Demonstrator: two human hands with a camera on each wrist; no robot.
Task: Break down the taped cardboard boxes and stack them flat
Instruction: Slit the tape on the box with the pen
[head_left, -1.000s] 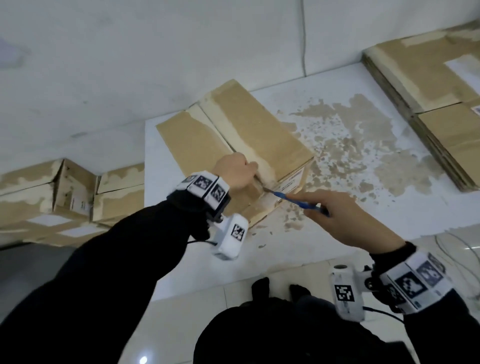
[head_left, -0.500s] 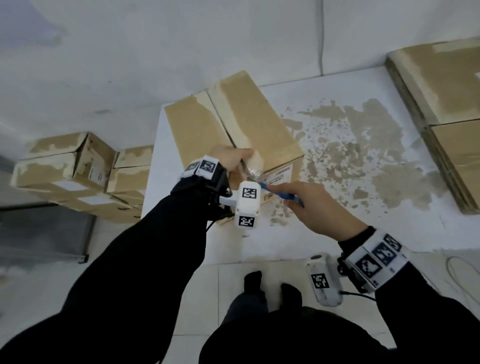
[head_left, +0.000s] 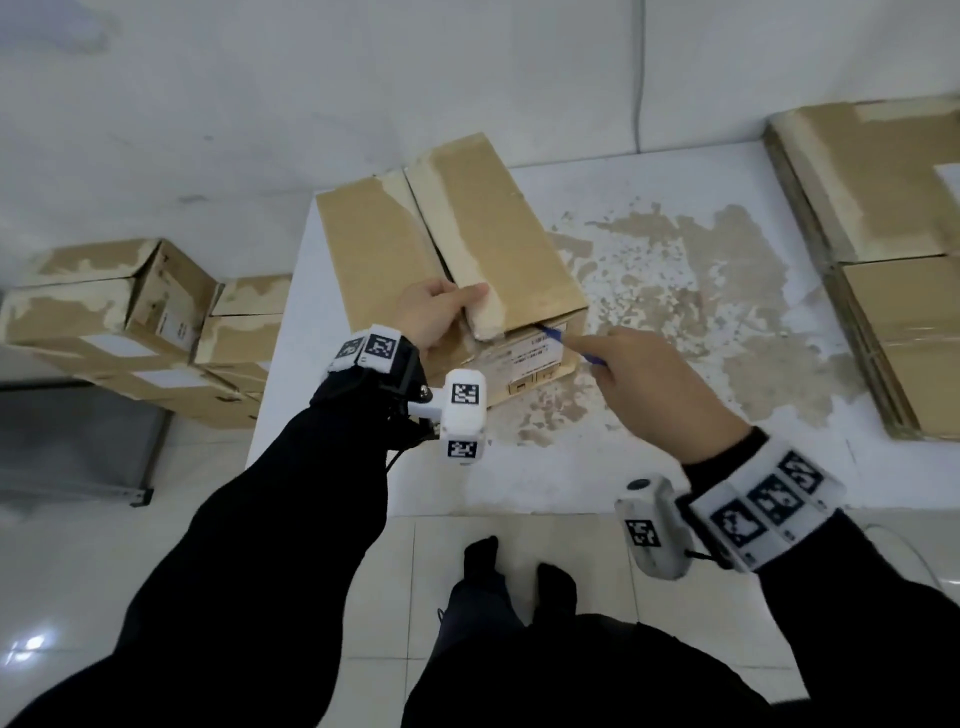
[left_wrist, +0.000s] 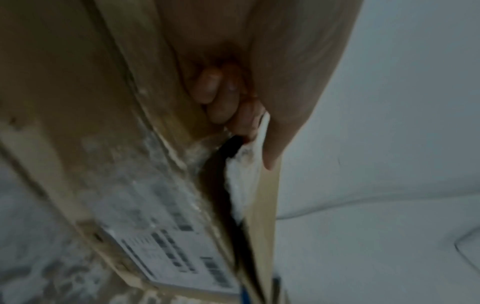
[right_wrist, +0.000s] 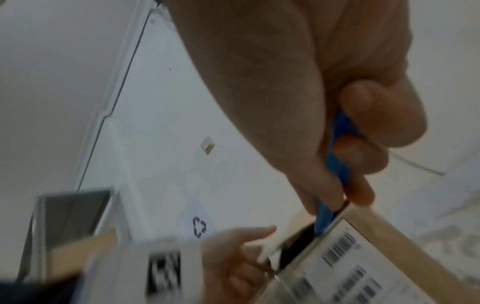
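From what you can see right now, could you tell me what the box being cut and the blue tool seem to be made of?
Box: brown cardboard, matte, with pale torn patches where the surface layer has peeled and a white printed label on its end. Blue tool: probably smooth plastic, judging by its uniform bright colour; its tip is hidden in the flap gap.

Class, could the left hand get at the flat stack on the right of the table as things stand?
Probably not. The left hand grips the box flap, and the stack lies at the table's far right edge, beyond the right hand holding the blue cutter. It would have to let go and cross over.
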